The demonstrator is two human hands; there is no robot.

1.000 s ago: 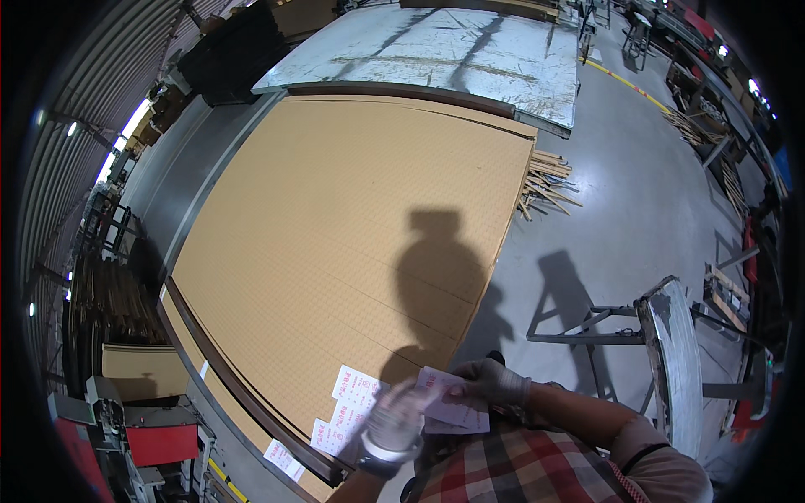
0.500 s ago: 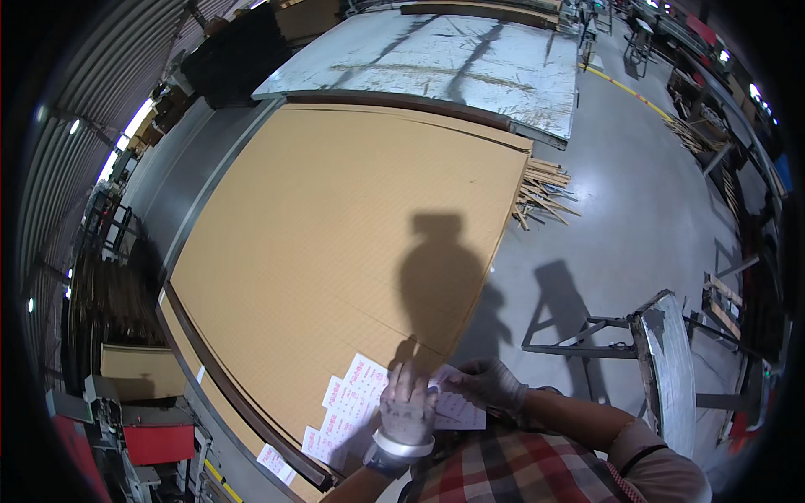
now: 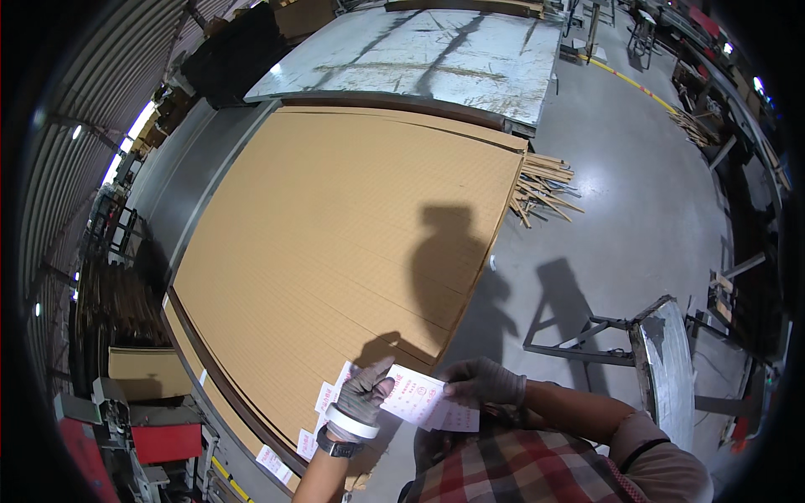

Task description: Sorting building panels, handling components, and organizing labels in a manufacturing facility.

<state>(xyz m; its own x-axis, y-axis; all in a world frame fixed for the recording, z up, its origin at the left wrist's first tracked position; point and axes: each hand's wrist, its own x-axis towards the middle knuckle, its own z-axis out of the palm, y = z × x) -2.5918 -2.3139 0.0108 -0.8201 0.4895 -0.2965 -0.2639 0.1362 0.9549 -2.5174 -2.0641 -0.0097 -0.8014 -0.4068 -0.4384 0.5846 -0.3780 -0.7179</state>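
My left hand (image 3: 366, 394), in a grey glove with a white band and a dark watch at the wrist, pinches the left edge of a white paper slip (image 3: 411, 394) with red print. My right hand (image 3: 485, 382), also gloved, grips the slip's right side together with more slips (image 3: 459, 417) fanned out beneath it. Both hands are close together over the near edge of a large stack of brown cardboard sheets (image 3: 335, 226). Several similar slips (image 3: 308, 444) lie on the cardboard's near left part, some partly hidden behind my left hand.
Beyond the cardboard stands a scuffed pale metal table (image 3: 419, 54). Thin strips (image 3: 545, 189) stick out at the stack's far right corner. At my right is a metal stand (image 3: 662, 360); on the left, a red machine part (image 3: 168, 443). A dark rail (image 3: 226, 386) borders the stack's left side.
My left hand has come up off the slips lying on the cardboard, moved left, and now pinches a slip. That slip now shows face up between both hands.
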